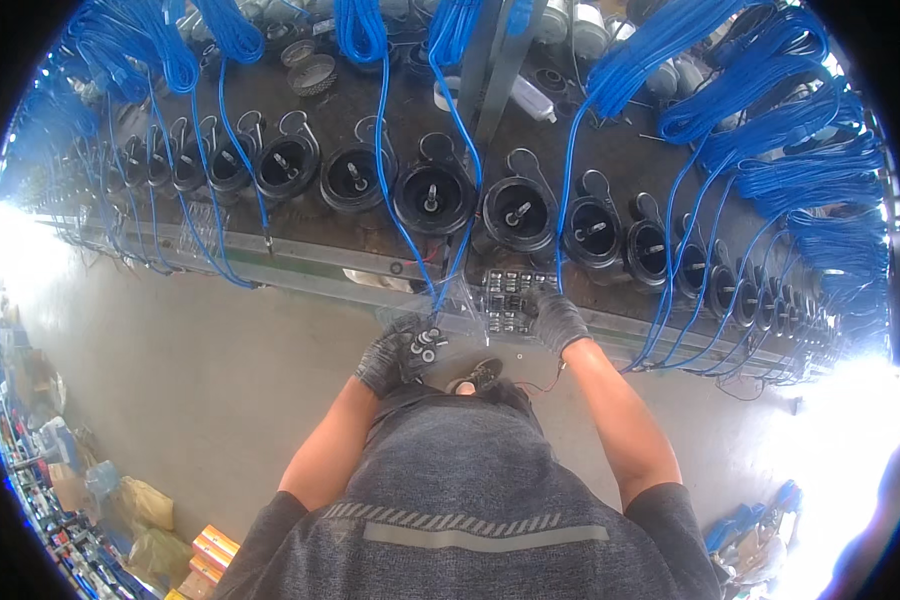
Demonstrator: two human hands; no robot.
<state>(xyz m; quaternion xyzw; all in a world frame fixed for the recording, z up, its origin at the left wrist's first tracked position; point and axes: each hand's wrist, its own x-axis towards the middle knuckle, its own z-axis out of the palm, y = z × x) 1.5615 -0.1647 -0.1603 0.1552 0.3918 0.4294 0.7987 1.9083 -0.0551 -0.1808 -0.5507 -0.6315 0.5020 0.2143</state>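
My left hand (382, 362), in a dark grey glove, is cupped around several small round parts (426, 346), dark with pale rings, below the bench edge. To its right, a dark compartmented tray (504, 313) holds rows of small shiny metal pieces. My right hand (558, 318), gloved alike, reaches onto the tray's right side with its fingers bent down; whatever lies between the fingertips is hidden. Clear plastic film (460, 305) lies at the tray's left. Just beyond stand black round housings (433, 198), each with a metal shaft in its middle and a wire loop behind.
Blue cable coils (620, 70) hang over the bench (415, 130), their strands running down across the housings and front rail (300, 280). A metal post (500, 75) rises at the back beside a white tube (532, 100). Boxes (213, 550) and bags stand on the floor, lower left.
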